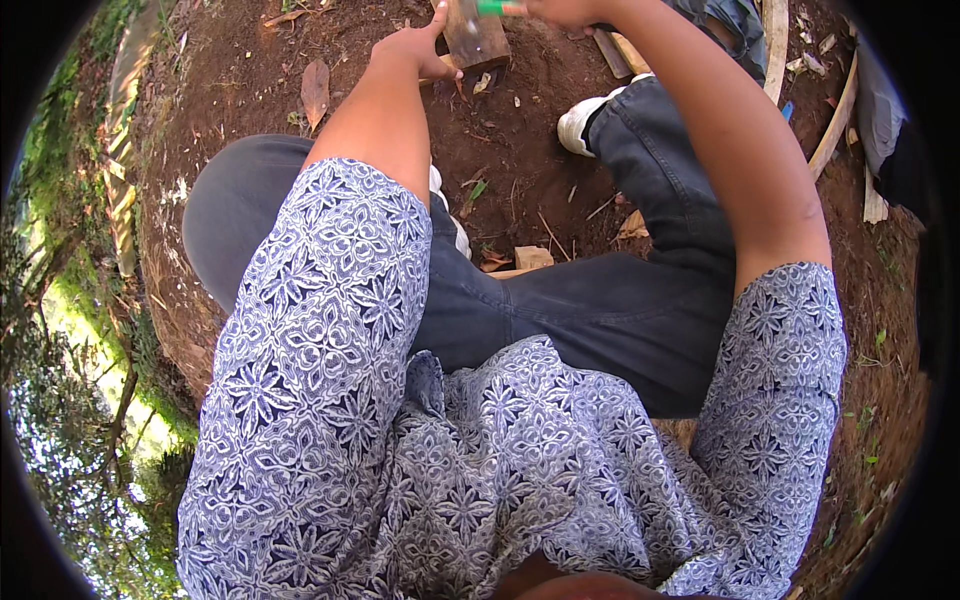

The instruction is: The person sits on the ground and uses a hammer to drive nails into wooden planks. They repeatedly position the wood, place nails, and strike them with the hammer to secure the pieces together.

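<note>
At the top edge of the head view, my left hand (410, 48) presses against the left side of a wooden block (478, 48), its thumb stretched upward and a fingertip at the block's lower corner. My right hand (568, 10) is closed round a green-handled tool (494, 7), held crosswise over the block. The tool's far end looks grey and blurred, so its exact kind is unclear. Part of the block and of both hands is cut off by the picture's edge.
I sit on brown soil with my legs in dark trousers (590, 310) bent around the work. A white shoe (582, 125) stands right of the block. A small wood offcut (533, 257) lies between my legs. Curved wooden strips (838, 118) lie at right; greenery (60, 300) fills the left.
</note>
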`<state>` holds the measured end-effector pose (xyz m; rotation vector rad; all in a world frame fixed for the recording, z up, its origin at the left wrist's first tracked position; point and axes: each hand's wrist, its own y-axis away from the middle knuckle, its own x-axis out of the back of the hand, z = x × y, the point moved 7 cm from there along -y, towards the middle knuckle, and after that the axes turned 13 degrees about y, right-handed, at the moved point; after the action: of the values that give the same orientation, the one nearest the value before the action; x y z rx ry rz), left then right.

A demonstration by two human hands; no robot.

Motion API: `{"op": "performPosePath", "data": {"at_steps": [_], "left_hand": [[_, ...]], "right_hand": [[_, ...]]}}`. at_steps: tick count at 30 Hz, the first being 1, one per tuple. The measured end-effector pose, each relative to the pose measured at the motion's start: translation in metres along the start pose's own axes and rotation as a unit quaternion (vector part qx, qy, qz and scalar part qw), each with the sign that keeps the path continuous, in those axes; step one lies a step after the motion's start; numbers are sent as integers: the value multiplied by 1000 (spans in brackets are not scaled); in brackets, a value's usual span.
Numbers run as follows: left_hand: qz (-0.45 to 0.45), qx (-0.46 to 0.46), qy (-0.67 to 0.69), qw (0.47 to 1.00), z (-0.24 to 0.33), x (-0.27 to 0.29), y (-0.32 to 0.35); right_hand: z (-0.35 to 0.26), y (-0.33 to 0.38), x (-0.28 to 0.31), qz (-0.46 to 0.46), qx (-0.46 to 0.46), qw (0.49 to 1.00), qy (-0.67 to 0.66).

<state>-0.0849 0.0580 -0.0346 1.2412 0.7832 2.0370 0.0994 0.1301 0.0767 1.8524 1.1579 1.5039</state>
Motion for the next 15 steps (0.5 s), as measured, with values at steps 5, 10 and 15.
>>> {"op": "performPosePath", "data": {"at_steps": [5,10,15], "left_hand": [[3,-13,-23,1000,-1,-27,-25],[12,-4,-42,999,-15,-43,-42],[14,-16,-52,998,-8,-42,-46]], "right_hand": [[21,-18,-10,32,113,990,81],[14,-43,-26,62,183,966,171],[0,0,-2,22,54,998,-27]]}}
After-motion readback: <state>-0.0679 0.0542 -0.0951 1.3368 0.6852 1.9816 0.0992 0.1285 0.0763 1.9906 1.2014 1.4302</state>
